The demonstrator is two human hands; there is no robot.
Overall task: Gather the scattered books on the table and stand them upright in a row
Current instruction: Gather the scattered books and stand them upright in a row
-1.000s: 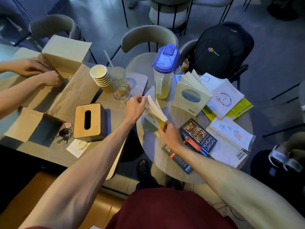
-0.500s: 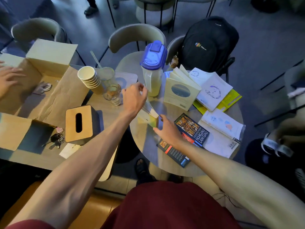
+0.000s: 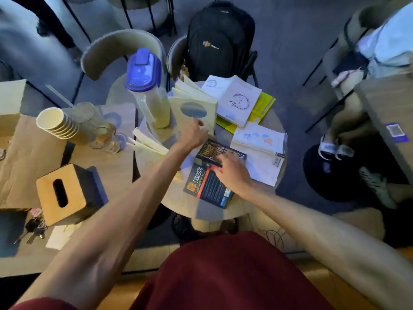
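A round pale wooden bench [image 3: 178, 202] is carrying scattered books, and a rectangular wooden bench [image 3: 107, 166] is sitting against its left side. A black backpack [image 3: 220, 39] is resting on a chair behind the round bench. A tall clear plastic pitcher with a blue lid [image 3: 147, 90] is standing upright at the back left, holding pale yellowish liquid. On the rectangular bench, a wooden tissue box with a dark slot [image 3: 61, 193] is lying near a leaning stack of white paper cups [image 3: 57, 123] and a clear drinking glass [image 3: 102, 137] holding a little amber liquid.

A cream book with a blue oval on its cover [image 3: 194, 110] is standing upright, pages fanned. The left hand [image 3: 193, 135], fingers loosely spread, is touching its lower edge. A white book with purple script [image 3: 237, 101] is lying flat over a yellow book [image 3: 261, 108]. A white open booklet [image 3: 261, 153] is lying flat at the right. A dark paperback with orange lettering [image 3: 207, 186] is lying flat, long axis running diagonally toward the far right. The right hand [image 3: 232, 171] is lying palm down on it, fingers spread, gripping nothing.
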